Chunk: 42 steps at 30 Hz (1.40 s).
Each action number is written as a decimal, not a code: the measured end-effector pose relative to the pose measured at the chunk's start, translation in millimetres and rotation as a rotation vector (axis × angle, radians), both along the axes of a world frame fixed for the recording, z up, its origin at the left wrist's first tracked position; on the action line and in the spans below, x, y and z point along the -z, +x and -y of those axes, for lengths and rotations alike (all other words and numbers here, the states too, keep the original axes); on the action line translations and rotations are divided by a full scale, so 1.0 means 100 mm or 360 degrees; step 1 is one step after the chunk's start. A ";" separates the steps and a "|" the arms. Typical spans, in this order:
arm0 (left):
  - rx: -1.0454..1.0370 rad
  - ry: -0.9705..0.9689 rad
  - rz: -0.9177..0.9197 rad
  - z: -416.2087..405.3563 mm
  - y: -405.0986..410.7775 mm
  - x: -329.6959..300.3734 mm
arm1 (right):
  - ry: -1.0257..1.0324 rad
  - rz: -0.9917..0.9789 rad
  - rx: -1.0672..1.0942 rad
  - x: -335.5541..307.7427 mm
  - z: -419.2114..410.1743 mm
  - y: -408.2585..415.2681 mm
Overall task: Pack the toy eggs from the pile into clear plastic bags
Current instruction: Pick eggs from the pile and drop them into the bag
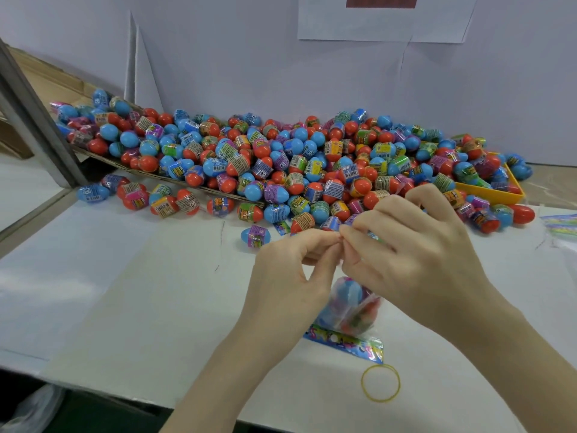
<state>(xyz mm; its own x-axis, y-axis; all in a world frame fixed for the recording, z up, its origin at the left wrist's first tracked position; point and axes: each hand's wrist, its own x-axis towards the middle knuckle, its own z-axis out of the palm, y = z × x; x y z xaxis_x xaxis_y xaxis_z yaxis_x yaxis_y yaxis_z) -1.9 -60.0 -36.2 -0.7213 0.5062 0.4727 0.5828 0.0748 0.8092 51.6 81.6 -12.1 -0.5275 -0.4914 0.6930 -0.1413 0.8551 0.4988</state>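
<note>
Bag (351,307) part-filled with eggs, near of pile (281,164) on table (125,276), mouth pinched by left hand (293,270) and right hand (415,245) together; closing step judged underway; next probably needs rubber band (380,383).

Bright, even, diffuse light fills the scene, with only faint soft shadows under the hands (359,260) on the white surface (125,276). The bag (352,307) beneath them looks blurred. Wide-angle distortion bends the edges; the corner left of and below the hands falls dark.
</note>
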 end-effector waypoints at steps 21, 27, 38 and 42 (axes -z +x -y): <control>-0.0149 -0.0025 0.0059 0.00 0.03 0.01 | -0.0681 0.0003 -0.0095 0.07 0.03 -0.07; -0.0184 -0.0074 0.0021 0.00 0.03 0.01 | -0.0756 0.0024 -0.0054 0.08 0.05 -0.08; -0.0105 0.0313 0.0573 0.01 0.03 0.02 | -0.2170 0.0179 -0.0086 -0.12 -0.11 -0.04; -0.0129 0.0379 0.0655 0.02 0.01 0.06 | -0.2695 0.0139 0.0053 -0.11 -0.29 -0.07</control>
<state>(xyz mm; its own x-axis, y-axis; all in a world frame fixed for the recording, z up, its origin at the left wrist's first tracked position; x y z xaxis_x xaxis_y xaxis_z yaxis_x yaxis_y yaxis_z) -1.2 -61.6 -42.4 -0.9055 0.3528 0.2359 0.2107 -0.1087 0.9715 44.4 110.2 -1.6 -0.5839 0.7268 0.3617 -0.0891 0.3855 -0.9184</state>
